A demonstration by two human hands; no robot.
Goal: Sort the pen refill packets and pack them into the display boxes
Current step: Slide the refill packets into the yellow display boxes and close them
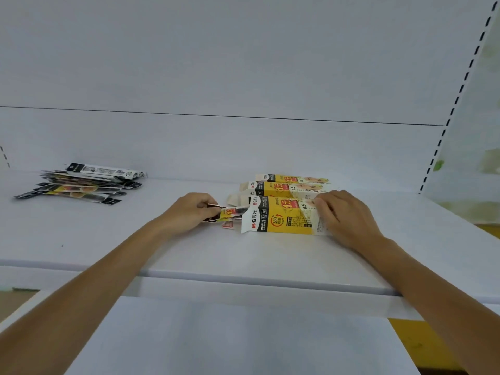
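Two-handedly feeding a bundle of pen refill packets (230, 213), pinching it in the left hand (190, 212), into the open end of the nearest yellow display box (281, 219), gripping its far end with the right hand (343, 217), likely bracing against sliding.

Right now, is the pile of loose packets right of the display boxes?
No, the pile lies well left of the display boxes.

Both arms outstretched; left hand (193, 212) pinches packets (228, 213), right hand (345, 216) grips box (284, 219)
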